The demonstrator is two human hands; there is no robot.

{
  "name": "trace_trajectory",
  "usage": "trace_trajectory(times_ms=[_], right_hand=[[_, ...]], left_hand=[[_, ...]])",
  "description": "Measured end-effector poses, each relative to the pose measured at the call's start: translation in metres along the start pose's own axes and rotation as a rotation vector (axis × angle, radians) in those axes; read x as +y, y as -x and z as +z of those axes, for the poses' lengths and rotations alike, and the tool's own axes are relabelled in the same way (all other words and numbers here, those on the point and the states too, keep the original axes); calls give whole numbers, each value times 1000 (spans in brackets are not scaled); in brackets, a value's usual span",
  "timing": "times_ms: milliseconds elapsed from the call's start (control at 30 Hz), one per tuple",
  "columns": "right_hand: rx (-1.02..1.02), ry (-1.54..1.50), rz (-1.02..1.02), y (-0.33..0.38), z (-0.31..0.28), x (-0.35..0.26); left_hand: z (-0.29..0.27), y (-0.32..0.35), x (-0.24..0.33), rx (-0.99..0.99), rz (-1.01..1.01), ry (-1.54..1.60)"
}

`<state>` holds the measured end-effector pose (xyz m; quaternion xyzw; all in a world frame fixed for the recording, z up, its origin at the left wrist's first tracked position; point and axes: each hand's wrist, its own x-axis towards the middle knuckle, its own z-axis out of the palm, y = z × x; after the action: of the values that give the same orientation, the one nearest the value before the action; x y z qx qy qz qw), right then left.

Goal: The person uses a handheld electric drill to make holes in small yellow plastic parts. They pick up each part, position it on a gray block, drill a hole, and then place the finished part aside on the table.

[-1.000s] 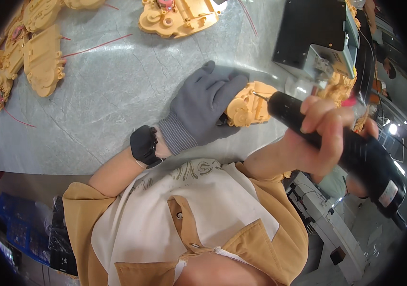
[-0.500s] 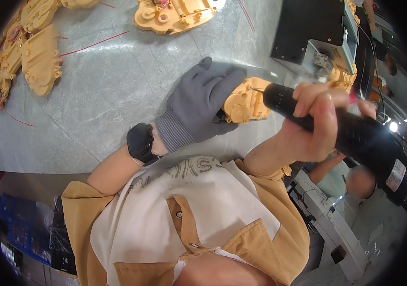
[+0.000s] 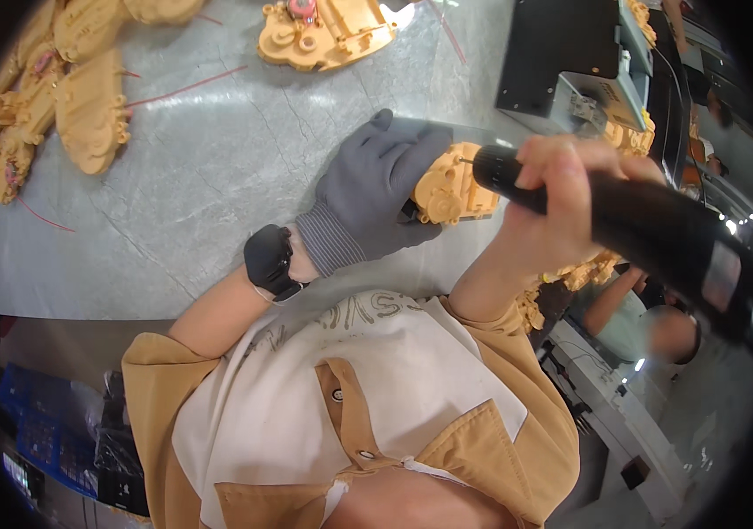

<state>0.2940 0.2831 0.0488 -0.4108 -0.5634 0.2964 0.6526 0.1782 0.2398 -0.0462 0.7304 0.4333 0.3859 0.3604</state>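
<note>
Nearest, a white and tan shirt point(image 3: 367, 388) is worn, and a black watch point(image 3: 269, 262) is strapped on the left wrist. Just beyond, a black powered screwdriver point(image 3: 659, 229) is gripped in the bare right hand point(image 3: 566, 189), with the fingers closed around its barrel. Its body is slanted from the lower right, and its thin metal bit is brought to the upper side of a small yellow-orange part point(image 3: 457, 189); whether the tip touches cannot be told. The part is held over the grey table point(image 3: 209, 194), its left side clasped by the gloved fingers of the left hand point(image 3: 372, 189). Its plastic is moulded unevenly: a raised round boss is seen at the lower left, small posts along the upper edge, and boxy ribbed walls toward the right. A dark piece is partly shown between glove and part.

Farther off, a larger yellow housing point(image 3: 328, 35) with a pink-red piece is laid on the table, and more yellow housings point(image 3: 89, 115) are heaped at the left, with a thin red wire point(image 3: 187, 85) trailing out. At the far right, a black box point(image 3: 557, 53) is set.
</note>
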Motion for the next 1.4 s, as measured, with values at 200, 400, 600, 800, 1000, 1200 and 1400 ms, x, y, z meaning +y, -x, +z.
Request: trace_trajectory(times_ms=[200,400,600,800,1000,1200,1400], right_hand=[[90,-52,2,-3,-7,0],[435,-572,-56,20,-62,-39],[349,-364,-264,52,-111,-84],[393,-393,-68,49,-117,-58],[326,-436,114,46,-95,-39],[382,-420,54,54,-107,-38],[539,-335,-59,69,-144,-42]], left_hand=[[2,-8,8,64,97,-37],[-1,-27,23,-46,-331,217],[-73,27,77,202,-382,1159],[-147,317,30,1315,-597,1075],[-136,271,53,1832,-782,1389],[-184,83,31,712,-429,-867],[-159,45,-47,534,-524,-904]])
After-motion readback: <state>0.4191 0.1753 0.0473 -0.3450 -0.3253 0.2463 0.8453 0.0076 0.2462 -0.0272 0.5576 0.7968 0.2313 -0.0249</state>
